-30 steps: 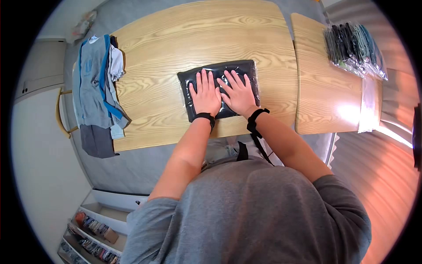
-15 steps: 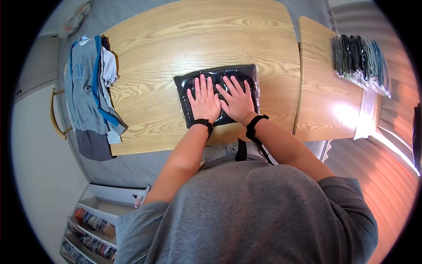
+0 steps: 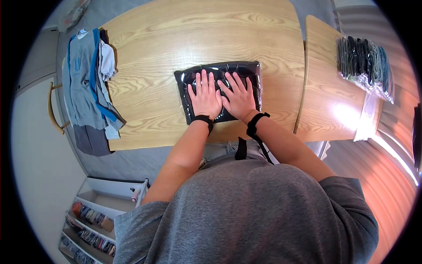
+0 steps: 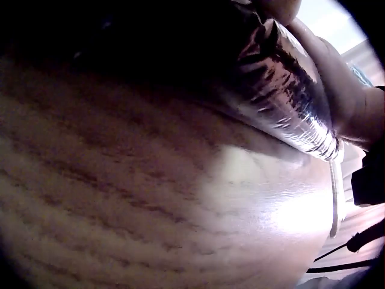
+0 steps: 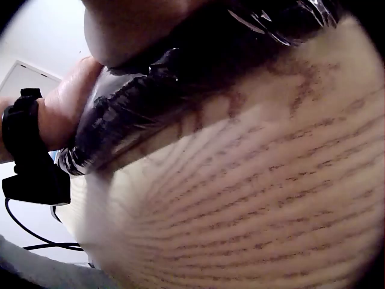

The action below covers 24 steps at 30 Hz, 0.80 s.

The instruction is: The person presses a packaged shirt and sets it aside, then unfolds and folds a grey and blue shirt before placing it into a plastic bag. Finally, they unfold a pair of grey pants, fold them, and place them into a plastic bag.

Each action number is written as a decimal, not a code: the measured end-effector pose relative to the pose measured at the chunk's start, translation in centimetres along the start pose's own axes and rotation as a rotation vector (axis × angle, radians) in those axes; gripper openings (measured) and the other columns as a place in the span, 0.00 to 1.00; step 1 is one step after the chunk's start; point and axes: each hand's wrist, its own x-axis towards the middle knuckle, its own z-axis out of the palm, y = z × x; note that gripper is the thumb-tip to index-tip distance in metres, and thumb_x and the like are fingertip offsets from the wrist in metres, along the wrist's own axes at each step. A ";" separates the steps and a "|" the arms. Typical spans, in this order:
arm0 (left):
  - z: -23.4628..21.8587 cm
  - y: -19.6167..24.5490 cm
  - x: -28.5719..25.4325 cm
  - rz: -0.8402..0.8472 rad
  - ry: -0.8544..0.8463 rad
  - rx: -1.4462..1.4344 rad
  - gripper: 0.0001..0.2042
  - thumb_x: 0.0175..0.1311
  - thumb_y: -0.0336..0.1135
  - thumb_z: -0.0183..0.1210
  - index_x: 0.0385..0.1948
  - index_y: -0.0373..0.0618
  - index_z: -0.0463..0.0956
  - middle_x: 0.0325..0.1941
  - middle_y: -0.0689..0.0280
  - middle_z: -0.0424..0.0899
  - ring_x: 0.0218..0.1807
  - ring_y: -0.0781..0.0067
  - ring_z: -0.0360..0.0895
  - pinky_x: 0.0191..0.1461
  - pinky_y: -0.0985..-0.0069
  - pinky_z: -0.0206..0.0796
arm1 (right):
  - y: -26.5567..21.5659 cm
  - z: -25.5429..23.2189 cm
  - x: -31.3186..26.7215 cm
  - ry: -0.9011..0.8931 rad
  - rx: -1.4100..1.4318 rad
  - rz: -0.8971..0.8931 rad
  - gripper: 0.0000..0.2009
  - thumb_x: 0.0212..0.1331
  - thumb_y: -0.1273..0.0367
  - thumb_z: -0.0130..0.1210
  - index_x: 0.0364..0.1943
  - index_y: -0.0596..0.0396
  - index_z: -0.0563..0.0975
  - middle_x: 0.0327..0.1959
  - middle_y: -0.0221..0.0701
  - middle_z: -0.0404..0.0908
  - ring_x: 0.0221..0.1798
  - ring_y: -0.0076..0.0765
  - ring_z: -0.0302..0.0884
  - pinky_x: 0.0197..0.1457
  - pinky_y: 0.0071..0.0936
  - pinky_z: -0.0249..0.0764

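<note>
A folded black garment in a clear plastic bag (image 3: 220,68) lies flat near the front edge of the wooden table (image 3: 149,88). My left hand (image 3: 205,97) rests palm down on its left half, fingers straight and pointing away from me. On the right half my right hand (image 3: 240,97) lies the same way, fingers spread, with the two thumbs close together. Both wrist views show the bag's shiny, creased side edge (image 4: 283,102) on the wood grain, and the right wrist view has the left hand (image 5: 69,99) pressing at the far end.
Grey and blue shirts (image 3: 85,83) lie stacked along the table's left edge, dark trousers hanging below. On a second table (image 3: 323,97) at right sits a row of bagged dark garments (image 3: 365,61), above a clear plastic sheet (image 3: 365,121). A shelf unit (image 3: 96,198) stands lower left.
The head view has shifted slightly, so the tables and clothes sit a little differently in the picture. Both hands stay flat on the bagged garment.
</note>
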 end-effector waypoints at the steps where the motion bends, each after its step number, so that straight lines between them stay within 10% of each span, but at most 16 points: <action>1: 0.1 0.0 -0.1 0.011 0.035 -0.014 0.30 0.61 0.45 0.46 0.67 0.47 0.54 0.74 0.60 0.46 0.75 0.59 0.42 0.70 0.47 0.36 | 0.0 0.1 -0.1 0.004 -0.005 -0.004 0.23 0.54 0.55 0.50 0.57 0.37 0.72 0.66 0.30 0.61 0.70 0.37 0.54 0.66 0.56 0.49; 24: -1.0 0.4 0.2 0.081 0.224 -0.092 0.26 0.64 0.39 0.46 0.65 0.49 0.57 0.73 0.62 0.51 0.74 0.63 0.47 0.70 0.49 0.39 | -0.8 -0.4 1.1 0.122 -0.026 -0.019 0.22 0.57 0.61 0.50 0.58 0.42 0.70 0.67 0.32 0.61 0.70 0.36 0.53 0.69 0.53 0.47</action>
